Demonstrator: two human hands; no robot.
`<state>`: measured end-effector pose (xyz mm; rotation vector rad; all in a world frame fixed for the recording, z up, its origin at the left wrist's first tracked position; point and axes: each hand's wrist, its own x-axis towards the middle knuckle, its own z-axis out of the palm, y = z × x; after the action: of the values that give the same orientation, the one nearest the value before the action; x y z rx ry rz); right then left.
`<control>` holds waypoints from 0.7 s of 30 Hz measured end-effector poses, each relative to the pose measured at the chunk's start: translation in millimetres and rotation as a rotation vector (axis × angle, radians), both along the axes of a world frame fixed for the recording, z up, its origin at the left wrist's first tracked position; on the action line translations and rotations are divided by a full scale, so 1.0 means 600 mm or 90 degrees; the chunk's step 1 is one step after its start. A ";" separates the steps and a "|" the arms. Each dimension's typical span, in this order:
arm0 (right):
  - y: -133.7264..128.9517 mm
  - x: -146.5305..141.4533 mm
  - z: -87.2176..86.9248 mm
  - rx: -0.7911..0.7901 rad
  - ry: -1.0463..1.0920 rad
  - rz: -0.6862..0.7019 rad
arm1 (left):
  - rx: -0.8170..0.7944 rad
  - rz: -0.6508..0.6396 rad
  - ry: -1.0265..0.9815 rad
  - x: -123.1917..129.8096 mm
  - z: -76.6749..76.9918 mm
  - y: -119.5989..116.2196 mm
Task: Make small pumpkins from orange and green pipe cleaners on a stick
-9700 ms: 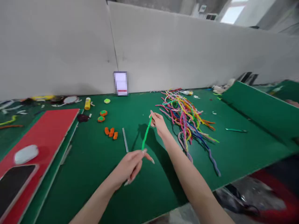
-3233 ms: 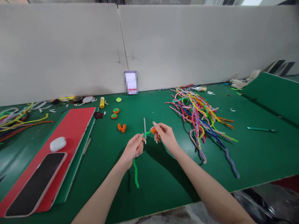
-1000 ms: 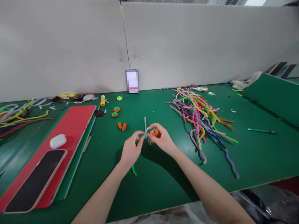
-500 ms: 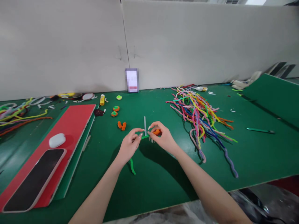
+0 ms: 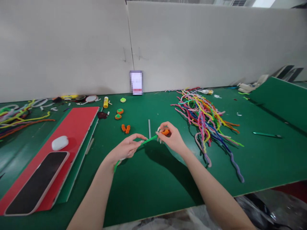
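Observation:
A green pipe cleaner (image 5: pixel 150 139) is stretched between my two hands above the table. My left hand (image 5: pixel 127 147) is closed on it, and its loose end hangs out below my wrist. Between the fingertips of my right hand (image 5: pixel 170 135) is the pipe cleaner's other end. An orange coiled piece (image 5: pixel 165 132) is also tucked in the right hand, partly hidden by the fingers. Just behind the hands lies a thin grey stick (image 5: pixel 149 126). Two small orange rolls (image 5: pixel 126 128) lie beyond my left hand, with orange-and-green round pieces (image 5: pixel 119 114) farther back.
A tangle of coloured pipe cleaners (image 5: pixel 203 118) spreads to the right, with a green pen-like tool (image 5: pixel 267 134) past it. At left, a phone (image 5: pixel 35 183) and a white case (image 5: pixel 59 143) rest on a red board (image 5: pixel 76 127). A glue stick (image 5: pixel 106 102) and a propped screen (image 5: pixel 136 83) stand behind.
My left hand has slid down and to the left along the green pipe cleaner, so a longer stretch shows between the hands. My right hand has shifted slightly right with the orange piece.

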<state>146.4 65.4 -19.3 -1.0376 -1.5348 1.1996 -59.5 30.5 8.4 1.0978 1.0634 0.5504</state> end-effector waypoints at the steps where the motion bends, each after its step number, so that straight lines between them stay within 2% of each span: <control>1: 0.002 0.003 0.000 -0.002 0.004 -0.007 | -0.006 -0.004 -0.005 -0.004 -0.002 0.001; 7: 0.015 0.020 0.003 -0.021 0.033 -0.015 | 0.031 -0.004 0.054 -0.014 -0.002 0.000; 15: 0.031 0.043 0.001 -0.004 0.062 -0.086 | 0.079 0.015 0.107 -0.006 0.005 0.000; 21: 0.030 0.041 0.001 0.000 0.055 -0.082 | 0.060 -0.111 0.134 0.005 0.011 -0.008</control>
<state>171.1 83.5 -18.4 -1.0547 -1.3808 1.1408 -56.5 25.8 15.0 1.3402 1.1179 0.3539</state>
